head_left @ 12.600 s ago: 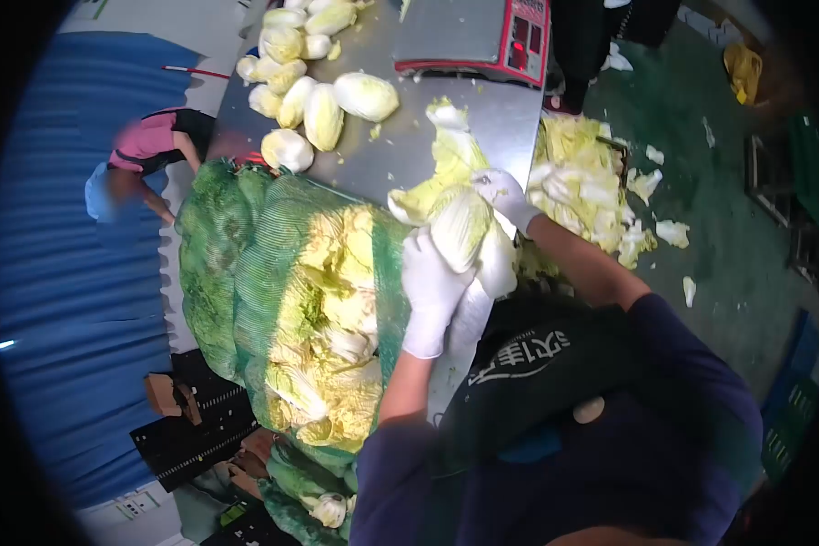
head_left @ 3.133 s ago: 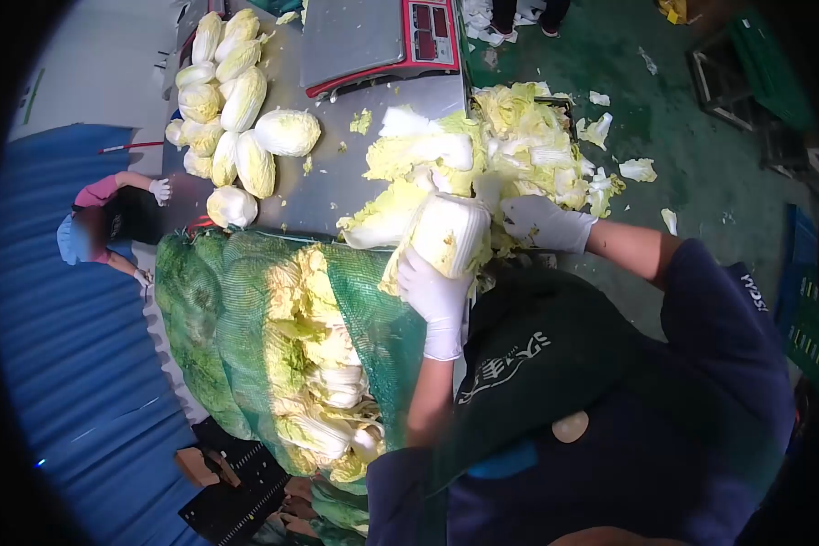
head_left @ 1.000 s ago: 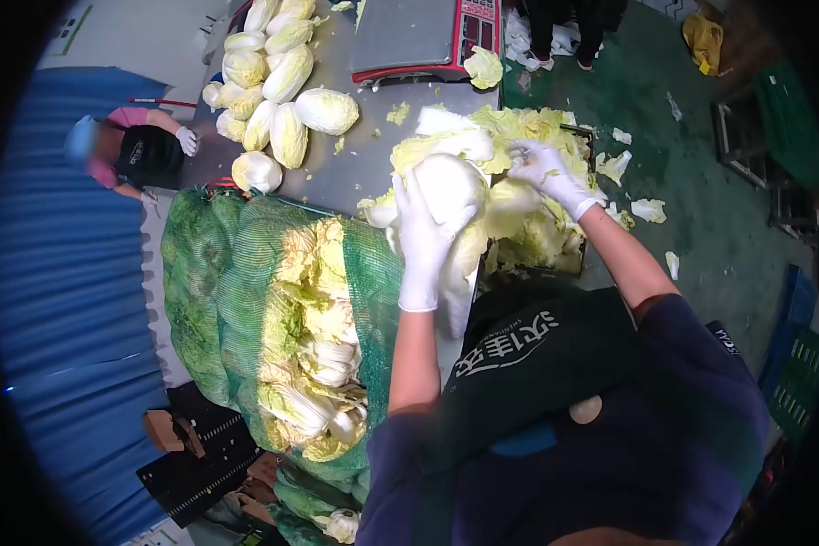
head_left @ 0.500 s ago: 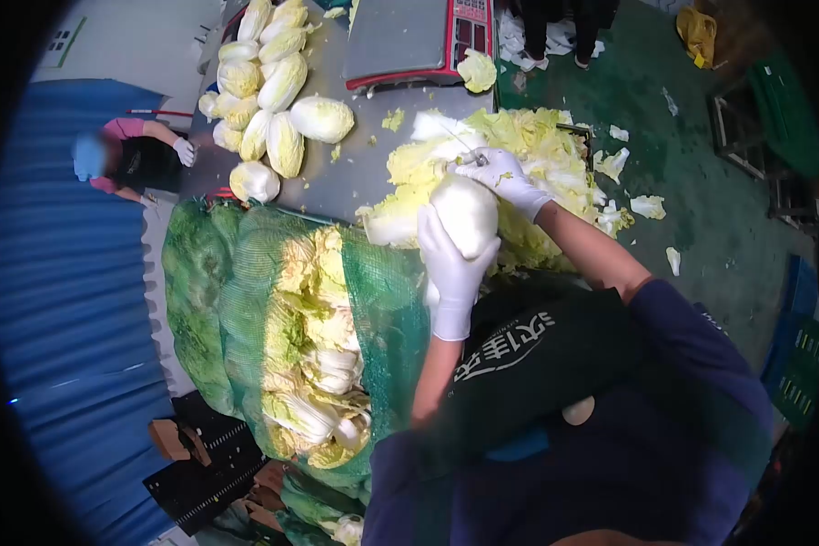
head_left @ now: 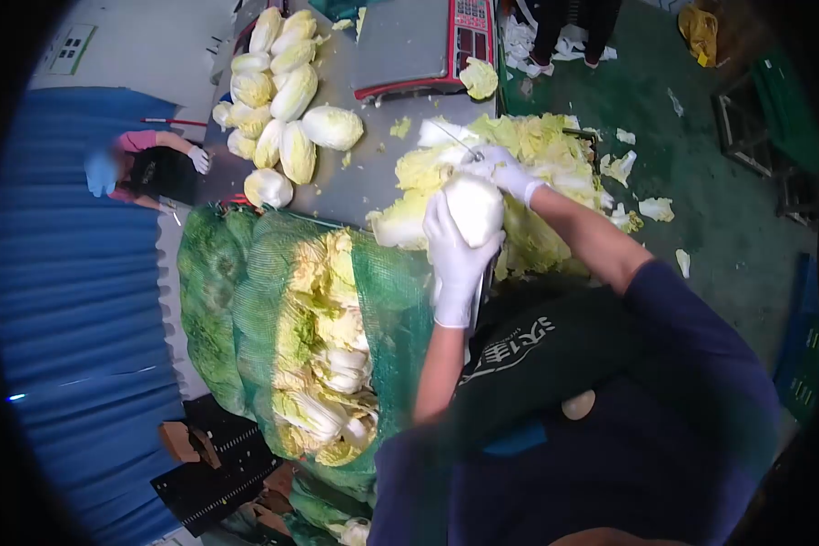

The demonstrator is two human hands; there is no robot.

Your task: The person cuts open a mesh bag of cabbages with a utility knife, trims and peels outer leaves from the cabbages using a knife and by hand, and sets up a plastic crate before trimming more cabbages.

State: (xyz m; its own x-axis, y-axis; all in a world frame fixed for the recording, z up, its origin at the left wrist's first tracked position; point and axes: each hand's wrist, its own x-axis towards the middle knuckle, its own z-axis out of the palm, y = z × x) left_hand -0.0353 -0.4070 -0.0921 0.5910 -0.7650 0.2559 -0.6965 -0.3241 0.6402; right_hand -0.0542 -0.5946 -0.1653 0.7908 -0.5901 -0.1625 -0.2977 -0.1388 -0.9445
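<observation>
A pale, trimmed napa cabbage (head_left: 476, 211) rests in my gloved left hand (head_left: 455, 264), whose fingers wrap round its side and underside. Just beyond it, my gloved right hand (head_left: 508, 173) is closed on a knife (head_left: 459, 138); the thin blade points up and left, away from the cabbage. Most of the knife's handle is hidden in the fingers. Loose yellow-green cabbage leaves (head_left: 546, 150) lie heaped beneath and behind both hands.
Several whole napa cabbages (head_left: 333, 127) lie on the metal table (head_left: 382, 168) beside a red-edged scale (head_left: 400, 45). A green mesh sack (head_left: 396, 300) of cabbages stands at left. A co-worker (head_left: 159, 168) is at the far left; another person's legs (head_left: 573, 32) show at top. Leaf scraps (head_left: 655, 208) litter the floor.
The whole view has shifted slightly, so things sit a little further right and lower. The cabbage has turned slightly in my left hand. My right hand keeps its hold on the knife.
</observation>
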